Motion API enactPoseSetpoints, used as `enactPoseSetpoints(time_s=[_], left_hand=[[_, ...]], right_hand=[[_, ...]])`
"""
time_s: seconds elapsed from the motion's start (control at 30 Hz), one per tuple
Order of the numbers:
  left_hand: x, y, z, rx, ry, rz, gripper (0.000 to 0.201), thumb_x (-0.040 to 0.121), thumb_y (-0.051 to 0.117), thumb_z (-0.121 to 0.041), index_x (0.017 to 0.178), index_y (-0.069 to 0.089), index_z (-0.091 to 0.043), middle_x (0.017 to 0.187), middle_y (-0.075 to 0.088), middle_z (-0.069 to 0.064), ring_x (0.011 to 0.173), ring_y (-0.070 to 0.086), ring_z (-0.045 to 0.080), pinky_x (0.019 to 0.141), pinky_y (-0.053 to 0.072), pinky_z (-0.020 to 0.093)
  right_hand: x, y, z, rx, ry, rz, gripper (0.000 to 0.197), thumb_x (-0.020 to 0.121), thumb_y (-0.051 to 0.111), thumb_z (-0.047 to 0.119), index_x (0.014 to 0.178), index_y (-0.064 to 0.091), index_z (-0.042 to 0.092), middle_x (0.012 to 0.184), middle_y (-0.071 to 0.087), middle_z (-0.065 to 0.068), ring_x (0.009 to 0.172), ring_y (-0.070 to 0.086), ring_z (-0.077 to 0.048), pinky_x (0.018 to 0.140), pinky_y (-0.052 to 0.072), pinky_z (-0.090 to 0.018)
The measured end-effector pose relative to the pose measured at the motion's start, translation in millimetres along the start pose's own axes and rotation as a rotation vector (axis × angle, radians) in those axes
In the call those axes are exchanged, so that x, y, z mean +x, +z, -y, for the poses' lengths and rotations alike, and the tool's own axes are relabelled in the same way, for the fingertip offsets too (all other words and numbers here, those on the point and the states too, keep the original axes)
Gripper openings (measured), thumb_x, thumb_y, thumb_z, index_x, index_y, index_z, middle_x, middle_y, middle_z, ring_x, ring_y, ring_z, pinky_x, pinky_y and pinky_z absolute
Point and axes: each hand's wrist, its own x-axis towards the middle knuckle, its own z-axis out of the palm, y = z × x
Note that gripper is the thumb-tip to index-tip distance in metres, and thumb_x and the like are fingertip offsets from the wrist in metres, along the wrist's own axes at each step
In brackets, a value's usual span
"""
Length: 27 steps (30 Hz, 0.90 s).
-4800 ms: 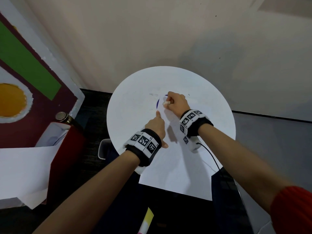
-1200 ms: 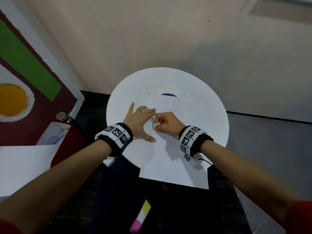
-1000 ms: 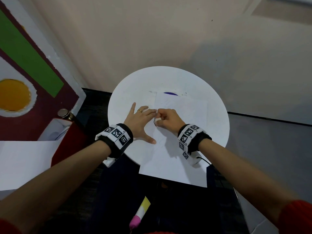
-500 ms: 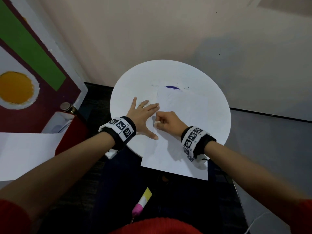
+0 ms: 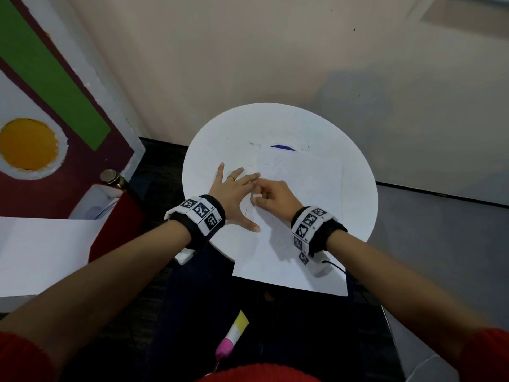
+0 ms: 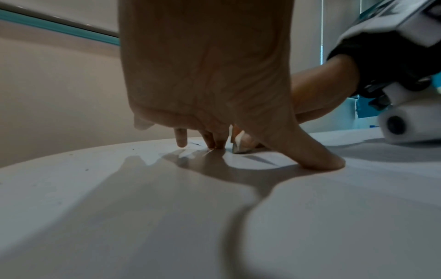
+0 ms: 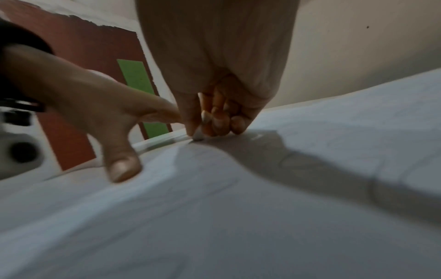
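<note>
Inventory, yours: two red sleeves (image 5: 19, 359); one black wristband (image 5: 192, 230) per wrist, each faced with white blocks of black square markers (image 5: 203, 210); white camera housing (image 5: 321, 268) beneath (black cable (image 5: 334, 265) trailing, right only); gold ring (image 5: 232, 177), left hand (image 5: 234, 193).

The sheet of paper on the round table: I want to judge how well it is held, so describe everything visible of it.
The sheet of paper is plain white and rectangular, with faint pencil marks. It lies flat on the round white table, its near edge overhanging the rim toward the person. The left hand presses it with spread fingers and thumb at its left edge; the right hand pinches a small white piece against it. A purple shape shows just beyond its far edge.
</note>
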Motion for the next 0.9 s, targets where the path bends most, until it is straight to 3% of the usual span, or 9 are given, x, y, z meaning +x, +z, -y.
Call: enactPoseSetpoints(time_s=[0.1,0.2,0.27,0.37,0.5,0.57,0.7,0.77,0.9], left_hand=[[-2,-1,-2,0.009,-0.008,0.014,0.128,0.055,0.054,-0.090,0.154,0.004,-0.027,0.160,-0.002,-0.015,0.148,-0.005,0.022,0.111,-0.017,0.059],[-3,-1,-2,0.005,-0.013,0.055,0.127,0.060,0.053,-0.088,0.155,0.000,-0.022,0.160,-0.007,-0.012,0.148,-0.009,0.020,0.111,-0.018,0.056],[-5,-3,-13,0.035,-0.007,0.079,0.118,0.072,0.052,-0.080,0.154,0.000,-0.013,0.161,-0.010,-0.005,0.147,-0.013,0.021,0.113,-0.017,0.051],[-11,2,-52,-0.027,0.099,0.010,0.089,0.095,0.039,-0.058,0.153,-0.005,-0.007,0.160,-0.017,0.006,0.146,-0.019,0.023,0.115,-0.013,0.043],[-13,23,-86,-0.096,0.318,0.157,0.066,0.103,0.023,-0.044,0.153,-0.010,-0.015,0.157,-0.022,0.004,0.145,-0.022,0.022,0.117,-0.012,0.039],[-9,27,-75,-0.045,0.163,0.161,0.065,0.104,0.019,-0.044,0.152,-0.013,-0.014,0.154,-0.029,0.003,0.145,-0.021,0.023,0.118,-0.009,0.040],[-4,18,-53,-0.073,-0.394,0.133,0.073,0.103,0.014,-0.047,0.147,-0.020,0.001,0.153,-0.029,0.018,0.144,-0.022,0.032,0.118,-0.005,0.040],[-2,14,-57,-0.035,-0.293,0.092,0.072,0.103,0.015,-0.046,0.147,-0.020,0.000,0.153,-0.029,0.017,0.144,-0.022,0.032,0.118,-0.005,0.041],[7,8,-62,-0.078,0.224,0.183,0.065,0.105,0.019,-0.039,0.150,-0.017,-0.009,0.156,-0.026,0.007,0.145,-0.023,0.024,0.117,-0.009,0.037]], right_hand=[[-10,-3,-5,0.111,0.036,0.041,0.011,0.076,0.064,0.007,0.071,0.055,0.008,0.070,0.059,-0.018,0.065,0.051,-0.017,0.064,0.043,-0.031],[-7,-24,-22,0.232,0.147,-0.420,0.011,0.085,0.062,0.011,0.079,0.055,0.005,0.074,0.060,-0.010,0.063,0.053,-0.015,0.063,0.046,-0.025],[-12,-34,-35,0.311,0.241,-0.589,0.013,0.088,0.062,0.015,0.081,0.054,0.008,0.071,0.059,-0.007,0.058,0.051,-0.012,0.060,0.044,-0.023],[-18,-38,-44,0.392,0.270,-0.541,0.015,0.090,0.060,0.018,0.078,0.052,0.014,0.064,0.055,-0.003,0.053,0.047,-0.010,0.053,0.041,-0.018],[-15,-41,-44,0.412,0.275,-0.507,0.015,0.090,0.060,0.017,0.079,0.051,0.013,0.064,0.055,-0.003,0.053,0.047,-0.011,0.048,0.040,-0.016],[-16,-43,-44,0.421,0.276,-0.474,0.016,0.090,0.060,0.016,0.078,0.050,0.013,0.064,0.054,-0.004,0.053,0.045,-0.012,0.049,0.039,-0.016],[-18,-47,-44,0.461,0.250,-0.435,0.013,0.090,0.060,0.013,0.082,0.050,0.009,0.063,0.054,-0.005,0.051,0.043,-0.014,0.046,0.035,-0.019],[-18,-47,-44,0.472,0.250,-0.433,0.012,0.090,0.060,0.012,0.083,0.051,0.007,0.062,0.054,-0.005,0.051,0.042,-0.014,0.045,0.034,-0.019],[-18,-48,-45,0.461,0.249,-0.427,0.012,0.089,0.061,0.012,0.083,0.052,0.008,0.062,0.054,-0.006,0.050,0.044,-0.013,0.046,0.035,-0.020]])
